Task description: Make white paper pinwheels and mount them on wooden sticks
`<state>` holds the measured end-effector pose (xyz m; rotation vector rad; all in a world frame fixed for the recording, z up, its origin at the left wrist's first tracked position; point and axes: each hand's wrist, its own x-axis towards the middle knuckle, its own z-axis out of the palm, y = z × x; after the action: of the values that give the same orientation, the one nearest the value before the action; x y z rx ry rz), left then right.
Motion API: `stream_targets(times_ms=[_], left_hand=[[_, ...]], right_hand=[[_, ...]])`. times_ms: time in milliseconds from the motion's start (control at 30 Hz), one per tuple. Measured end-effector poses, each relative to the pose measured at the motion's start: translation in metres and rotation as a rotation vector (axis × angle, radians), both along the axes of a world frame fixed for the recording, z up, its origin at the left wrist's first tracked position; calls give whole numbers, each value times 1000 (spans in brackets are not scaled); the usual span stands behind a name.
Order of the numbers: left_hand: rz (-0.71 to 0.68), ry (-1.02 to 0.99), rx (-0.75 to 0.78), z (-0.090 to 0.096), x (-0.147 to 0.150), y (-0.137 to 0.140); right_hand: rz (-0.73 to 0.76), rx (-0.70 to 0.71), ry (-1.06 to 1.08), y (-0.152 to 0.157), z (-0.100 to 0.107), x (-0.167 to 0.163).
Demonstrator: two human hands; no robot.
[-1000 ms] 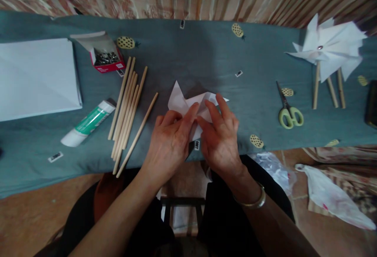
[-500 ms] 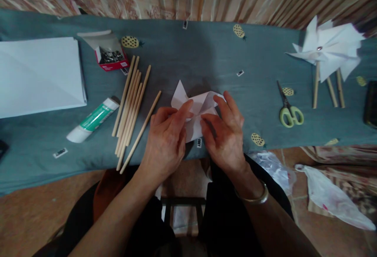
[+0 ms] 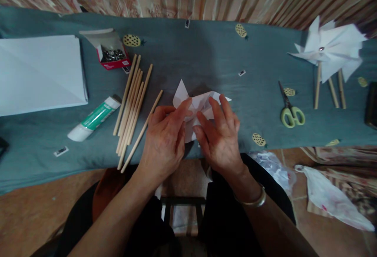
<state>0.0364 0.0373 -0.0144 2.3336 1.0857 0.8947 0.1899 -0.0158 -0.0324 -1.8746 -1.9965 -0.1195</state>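
A white paper pinwheel (image 3: 204,100) with folded, pointed blades lies between my two hands at the near part of the table. My left hand (image 3: 165,139) is closed on its left side, with thumb and index finger near the centre. My right hand (image 3: 220,139) has its bent fingers on the right side, the fingertips pressing a folded blade near the middle. The hands hide the pinwheel's lower part and some of its centre. Left of my left hand, a single wooden stick (image 3: 141,131) lies beside several more wooden sticks (image 3: 129,107).
A glue stick (image 3: 96,118), an open red box of metal fasteners (image 3: 113,58) and a stack of white paper (image 3: 41,74) lie at left. Scissors (image 3: 291,111) with green handles and finished pinwheels (image 3: 332,48) on sticks lie at right. Plastic bags (image 3: 332,198) rest below the table edge.
My right hand has shifted slightly left and its fingers have moved toward the pinwheel's centre. A blade tip at right now shows beyond the fingers. My left hand stays nearly still.
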Motion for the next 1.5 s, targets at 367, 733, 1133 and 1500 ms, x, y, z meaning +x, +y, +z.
stream_targets(times_ms=[367, 733, 1133, 1500], left_hand=[[24, 5, -23, 2, -1, 1], [41, -57, 2, 11, 0, -4], [-40, -165, 3, 35, -16, -22], [-242, -92, -72, 7, 16, -46]], right_hand=[[9, -17, -73, -3, -7, -2], [10, -26, -52, -2, -10, -1], [31, 43, -74, -1, -9, -2], [42, 36, -61, -1, -20, 4]])
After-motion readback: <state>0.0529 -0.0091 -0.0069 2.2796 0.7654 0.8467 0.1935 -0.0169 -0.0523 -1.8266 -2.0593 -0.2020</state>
